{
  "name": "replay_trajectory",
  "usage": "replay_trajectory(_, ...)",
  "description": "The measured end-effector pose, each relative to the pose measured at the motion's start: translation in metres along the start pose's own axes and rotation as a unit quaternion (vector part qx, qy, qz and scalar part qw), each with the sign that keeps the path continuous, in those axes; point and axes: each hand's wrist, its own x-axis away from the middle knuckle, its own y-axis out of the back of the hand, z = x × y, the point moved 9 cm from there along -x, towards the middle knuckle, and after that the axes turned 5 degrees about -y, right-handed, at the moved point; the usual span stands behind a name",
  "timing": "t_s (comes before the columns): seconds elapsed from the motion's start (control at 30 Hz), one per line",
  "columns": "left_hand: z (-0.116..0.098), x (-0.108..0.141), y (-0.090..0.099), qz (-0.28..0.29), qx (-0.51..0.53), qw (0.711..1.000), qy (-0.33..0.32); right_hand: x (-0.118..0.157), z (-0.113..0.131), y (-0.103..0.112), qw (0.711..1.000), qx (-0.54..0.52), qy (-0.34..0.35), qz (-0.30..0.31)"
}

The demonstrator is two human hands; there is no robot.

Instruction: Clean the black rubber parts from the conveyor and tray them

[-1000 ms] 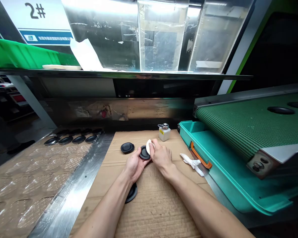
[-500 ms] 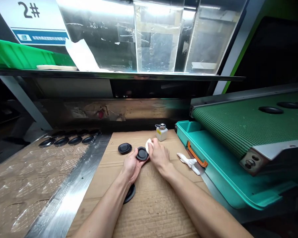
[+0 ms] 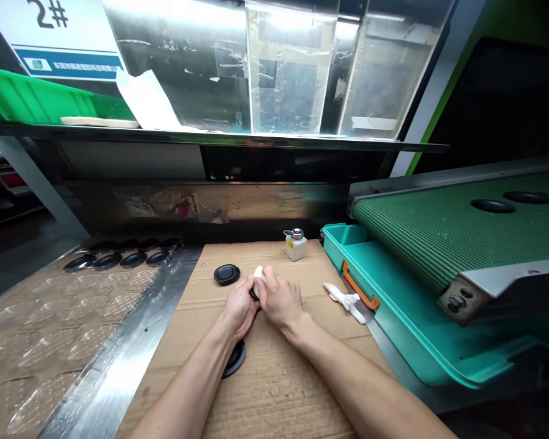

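My left hand (image 3: 240,308) and my right hand (image 3: 277,299) meet over the cardboard sheet (image 3: 279,390). Between them a black round rubber disc (image 3: 254,294) is almost fully hidden, with only a sliver showing, and my left fingers grip it. My right fingertips press a white cloth pad (image 3: 258,272) against it. Another black disc (image 3: 226,274) lies flat on the cardboard just beyond my left hand. A third black disc (image 3: 235,358) sits under my left wrist, partly covered by it.
A small white bottle (image 3: 295,248) with a metal pump top stands behind my hands. A crumpled white cloth (image 3: 345,302) lies by a teal tray (image 3: 421,329) with an orange handle. Above that runs a green belt conveyor (image 3: 439,238). Several black discs (image 3: 119,259) sit in plastic sheeting at left.
My hands have closed together over the held disc, which is now nearly hidden. The white pad has moved with my right hand to the disc's left side. The view has shifted slightly.
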Motion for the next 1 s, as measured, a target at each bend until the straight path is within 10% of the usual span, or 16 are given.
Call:
replay_trajectory(0.3,-0.01,0.002,-0.008,0.052,0.039,0.996,0.067,-0.016,-0.06,0.007,0.993,-0.077,-0.093,-0.017)
replay_trajectory(1.0,0.006,0.012,-0.007,0.018,0.165,0.961,0.222,-0.013,-0.067,-0.024,0.992,-0.072,-0.088,0.06)
